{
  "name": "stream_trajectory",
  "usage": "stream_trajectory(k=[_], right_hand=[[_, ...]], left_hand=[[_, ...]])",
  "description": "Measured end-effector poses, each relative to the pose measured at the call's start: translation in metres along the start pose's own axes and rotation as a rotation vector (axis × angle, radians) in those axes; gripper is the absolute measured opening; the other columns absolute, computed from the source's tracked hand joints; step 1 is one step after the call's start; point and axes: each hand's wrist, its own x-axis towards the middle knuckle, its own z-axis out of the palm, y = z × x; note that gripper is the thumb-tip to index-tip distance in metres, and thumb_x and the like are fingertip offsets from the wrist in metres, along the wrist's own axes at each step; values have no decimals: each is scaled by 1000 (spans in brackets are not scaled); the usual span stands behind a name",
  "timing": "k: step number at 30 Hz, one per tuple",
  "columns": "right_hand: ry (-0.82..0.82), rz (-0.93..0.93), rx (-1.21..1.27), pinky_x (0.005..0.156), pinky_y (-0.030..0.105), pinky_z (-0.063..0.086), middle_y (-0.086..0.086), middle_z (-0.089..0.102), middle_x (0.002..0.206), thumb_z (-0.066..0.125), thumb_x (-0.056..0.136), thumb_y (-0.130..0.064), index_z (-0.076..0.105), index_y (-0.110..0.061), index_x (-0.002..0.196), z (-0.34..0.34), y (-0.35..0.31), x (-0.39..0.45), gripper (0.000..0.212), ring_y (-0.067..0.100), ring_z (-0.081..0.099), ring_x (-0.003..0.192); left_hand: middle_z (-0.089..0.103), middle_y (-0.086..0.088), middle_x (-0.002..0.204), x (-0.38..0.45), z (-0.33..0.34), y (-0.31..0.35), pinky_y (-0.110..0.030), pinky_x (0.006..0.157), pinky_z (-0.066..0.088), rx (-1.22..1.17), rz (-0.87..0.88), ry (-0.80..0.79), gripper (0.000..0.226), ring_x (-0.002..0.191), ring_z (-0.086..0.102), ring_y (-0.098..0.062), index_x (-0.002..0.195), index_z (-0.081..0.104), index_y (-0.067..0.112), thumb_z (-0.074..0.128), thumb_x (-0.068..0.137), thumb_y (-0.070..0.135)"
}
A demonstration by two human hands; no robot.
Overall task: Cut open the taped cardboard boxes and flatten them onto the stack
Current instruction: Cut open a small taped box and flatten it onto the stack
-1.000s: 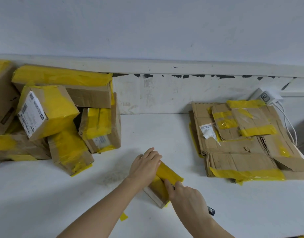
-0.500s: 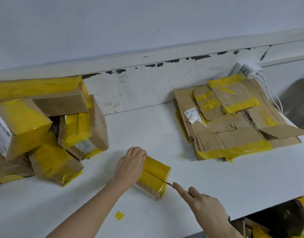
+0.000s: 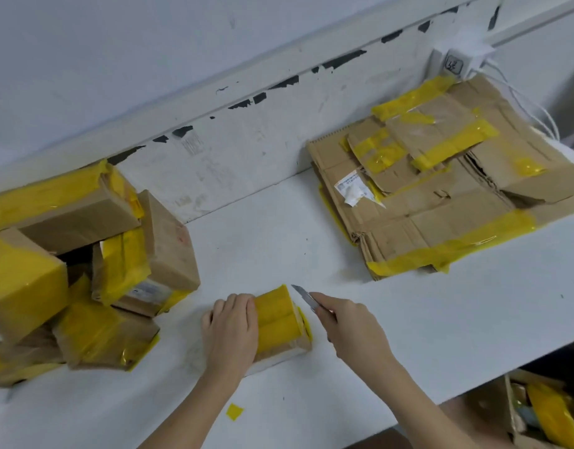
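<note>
Low centre of the frame, the left hand (image 3: 231, 328) presses flat on the small taped box (image 3: 280, 320), pinning it to the tabletop (image 3: 408, 325); the right hand (image 3: 350, 328), fingers curled around the knife (image 3: 306, 299), angles its blade toward the box's far end, likely to slit tape
</note>
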Motion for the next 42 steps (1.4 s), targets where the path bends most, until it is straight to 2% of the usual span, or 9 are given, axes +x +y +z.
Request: stream_trajectory(k=[3,8,16,20,23,26,30,37,42], right_hand=[[-25,-5,-76,51,29,32,-6,42,61,35,99,-25,57,-22,95,3,-1,6,22,25,48,69],[-86,20,-108,56,31,34,1,49,72,35,99,-27,55,-22,90,2,0,12,23,27,45,71],[-112,-46,-215,48,27,29,2,51,79,31,101,-31,55,-25,102,-1,-4,13,25,26,46,72],[-125,-71,-279,46,23,25,2,49,79,28,102,-30,52,-26,108,-6,-2,6,25,26,44,72],[-130,-78,-303,47,25,26,2,49,80,27,102,-30,51,-28,112,-6,0,-2,25,26,44,72],[-124,-87,-312,48,26,27,2,49,80,28,102,-30,49,-31,115,-3,3,-7,25,25,45,72],[-116,-107,-341,45,22,23,1,48,79,29,102,-25,47,-34,119,-1,7,-9,26,24,44,71],[-121,-120,-270,47,25,27,3,49,77,28,102,-32,44,-37,126,0,13,-20,29,25,43,69],[-118,-113,-300,59,30,34,3,49,80,27,102,-33,39,-41,128,0,13,-29,30,25,43,71]], left_hand=[[62,5,76,1,1,1,-35,70,37,-21,-20,-1,48,73,55,-22,84,63,18,19,91,33],[62,4,76,1,1,0,-35,71,38,-25,-28,6,48,72,55,-23,84,63,16,19,91,33],[60,6,76,0,1,2,-37,76,35,-20,-48,-3,48,73,55,-21,84,62,18,18,91,33],[59,7,72,0,1,3,-45,78,40,31,-60,17,43,69,57,-22,80,61,19,21,92,29],[60,7,75,1,2,3,-54,87,37,52,-74,-11,46,73,58,-22,81,61,19,19,93,31],[60,7,76,0,3,3,-56,89,36,50,-75,0,46,74,58,-23,81,61,19,18,93,31],[61,6,75,1,2,4,-56,85,39,34,-73,-5,46,74,59,-24,81,61,19,19,92,31],[60,6,77,0,2,5,-54,85,41,30,-79,-26,49,76,58,-23,81,61,20,15,92,34],[60,6,74,1,3,4,-52,82,44,29,-62,-4,46,73,58,-22,79,60,20,18,92,33]])
